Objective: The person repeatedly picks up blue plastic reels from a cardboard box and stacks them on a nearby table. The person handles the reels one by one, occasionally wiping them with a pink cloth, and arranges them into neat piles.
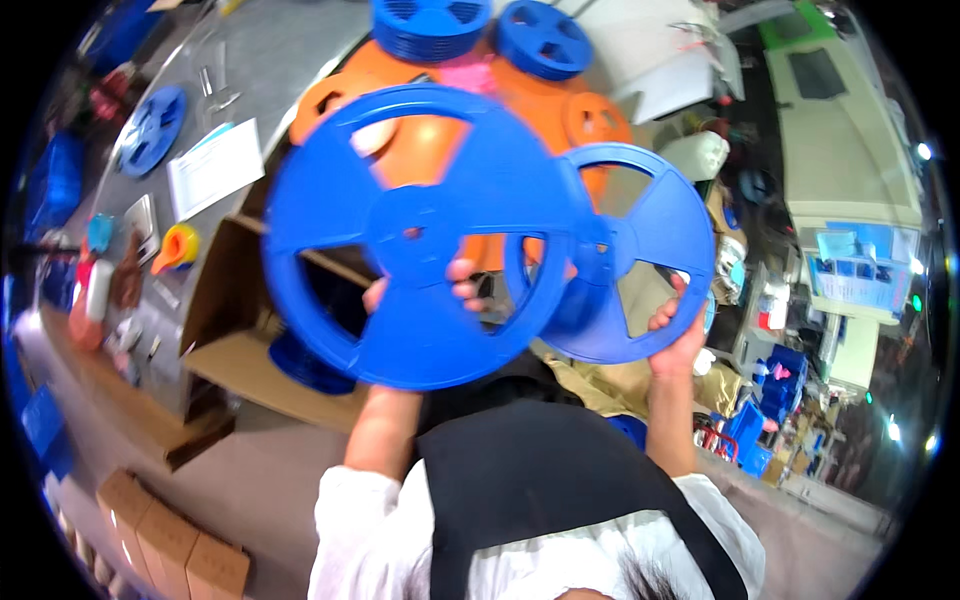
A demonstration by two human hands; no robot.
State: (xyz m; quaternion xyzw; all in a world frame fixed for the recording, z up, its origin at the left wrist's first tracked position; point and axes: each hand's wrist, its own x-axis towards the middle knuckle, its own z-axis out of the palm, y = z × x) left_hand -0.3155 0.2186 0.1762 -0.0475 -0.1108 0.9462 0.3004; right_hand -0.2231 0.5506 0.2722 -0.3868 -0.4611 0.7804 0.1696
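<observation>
My left hand (462, 284) grips a large blue plastic reel flange (420, 230) from behind. Its fingers show through the cutouts beside the lower spoke, and the palm is hidden. To the right, my right hand (682, 342) is closed on the lower right rim of a second blue reel flange (648, 215), fingers reaching through a cutout. The left flange overlaps the left edge of the right one; whether the two touch, I cannot tell. Behind them lie several orange reel pieces (598, 118). A stack of blue reel flanges (430, 40) and another blue reel (545, 42) stand at the far side.
An open cardboard box (270, 365) with dark blue reels (305, 362) inside stands left of me. On the grey table (275, 50) lie a blue reel (153, 130), a paper sheet (215, 168) and a yellow tape roll (178, 247). A pale green machine (835, 130) stands at right.
</observation>
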